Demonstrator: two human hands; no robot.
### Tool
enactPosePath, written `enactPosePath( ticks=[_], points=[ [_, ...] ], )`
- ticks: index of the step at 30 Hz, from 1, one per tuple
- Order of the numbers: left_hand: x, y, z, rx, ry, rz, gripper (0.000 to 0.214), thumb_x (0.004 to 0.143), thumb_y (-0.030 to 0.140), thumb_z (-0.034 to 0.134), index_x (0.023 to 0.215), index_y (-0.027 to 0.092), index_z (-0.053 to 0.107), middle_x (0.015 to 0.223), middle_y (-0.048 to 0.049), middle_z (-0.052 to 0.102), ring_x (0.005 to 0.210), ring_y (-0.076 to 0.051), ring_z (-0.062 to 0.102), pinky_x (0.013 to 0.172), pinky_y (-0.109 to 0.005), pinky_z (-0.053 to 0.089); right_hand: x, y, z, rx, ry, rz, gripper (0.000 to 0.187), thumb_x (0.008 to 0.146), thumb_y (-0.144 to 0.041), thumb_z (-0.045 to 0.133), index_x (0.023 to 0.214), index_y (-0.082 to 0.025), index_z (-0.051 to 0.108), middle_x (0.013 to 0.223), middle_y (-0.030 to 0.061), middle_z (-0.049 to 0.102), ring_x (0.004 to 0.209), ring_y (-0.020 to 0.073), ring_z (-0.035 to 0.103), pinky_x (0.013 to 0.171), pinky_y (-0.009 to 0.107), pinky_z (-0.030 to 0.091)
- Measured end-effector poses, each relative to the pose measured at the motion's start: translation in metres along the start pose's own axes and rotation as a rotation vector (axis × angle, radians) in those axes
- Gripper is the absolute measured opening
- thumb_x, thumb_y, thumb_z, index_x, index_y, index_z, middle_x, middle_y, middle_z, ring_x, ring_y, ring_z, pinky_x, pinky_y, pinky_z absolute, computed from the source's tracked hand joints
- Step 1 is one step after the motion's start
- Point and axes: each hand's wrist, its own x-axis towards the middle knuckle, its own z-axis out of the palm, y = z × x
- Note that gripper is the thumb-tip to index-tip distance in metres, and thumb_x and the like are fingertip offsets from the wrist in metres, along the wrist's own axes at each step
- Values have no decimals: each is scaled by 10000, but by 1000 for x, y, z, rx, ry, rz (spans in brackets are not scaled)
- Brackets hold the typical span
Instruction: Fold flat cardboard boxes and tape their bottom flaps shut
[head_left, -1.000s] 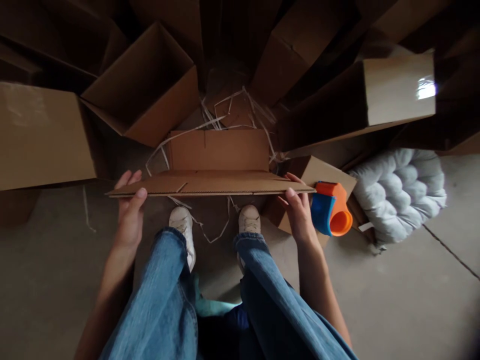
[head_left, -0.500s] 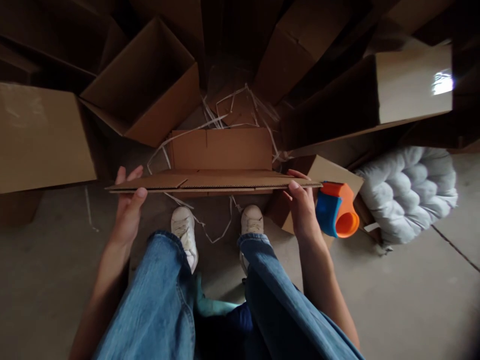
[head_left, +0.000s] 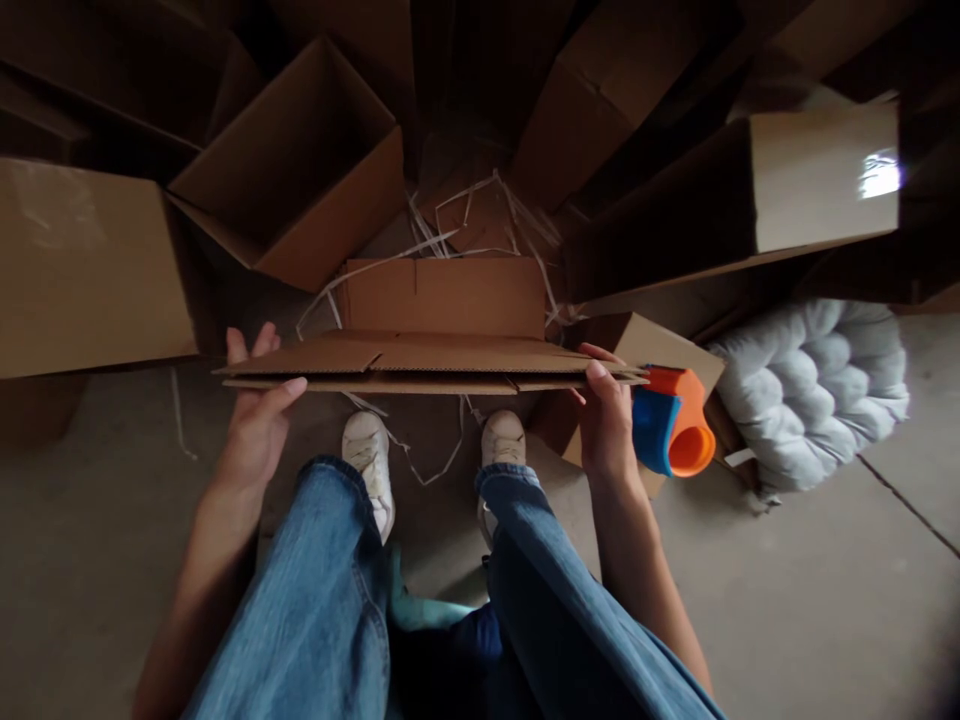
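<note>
Grip pinching on both sides: left hand (head_left: 259, 430), right hand (head_left: 606, 425) hold opposite ends of flattened cardboard box (head_left: 420, 358).

The flattened cardboard box (head_left: 442, 300) is plain brown. Right of it, a tape dispenser (head_left: 670, 425) shows orange and blue, and a tufted cushion (head_left: 806, 395) pale grey.

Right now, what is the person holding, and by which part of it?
A flattened cardboard box, held at both ends: one end in the left hand, the other in the right hand.
</note>
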Motion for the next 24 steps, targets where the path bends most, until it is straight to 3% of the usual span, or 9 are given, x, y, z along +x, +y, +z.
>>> enactPosePath(
  ticks=[4,8,11,17,24],
  points=[
    [-2,8,7,-6,-2,43,1034,671,390,861,1546,561,339,1700,71,311,1609,-248,139,1278,-564,188,-1,-5,1,5,-17,-15,519,826,-649,632,1206,-297,616,1198,58,641,1211,306,600,1039,523,480],
    [-4,15,12,-10,-34,81,1003,653,369,854,1515,579,387,1679,105,340,1608,-262,138,1289,-563,169,0,-11,-7,-12,-5,-168,507,824,-633,646,1235,-337,624,1338,57,599,1332,340,529,1121,587,416],
    [-5,18,15,-18,-40,48,945,662,361,835,1483,587,425,1654,113,378,1595,-279,190,1273,-584,231,2,-13,-19,-52,-84,-247,611,758,-660,699,1291,-377,606,1386,44,570,1363,353,498,1149,613,390],
    [-9,19,19,-26,-31,33,903,672,329,810,1462,572,448,1667,124,348,1600,-269,166,1264,-589,267,1,-7,-24,-107,-99,-232,824,673,-609,811,1400,-351,520,1413,69,543,1352,350,498,1142,586,412],
    [-14,21,24,-20,-22,26,885,666,314,795,1440,593,469,1668,159,335,1610,-249,125,1279,-572,234,1,-3,-16,-105,-14,-246,741,734,-638,732,1376,-327,534,1404,74,535,1365,349,481,1168,601,376]
  ],
)
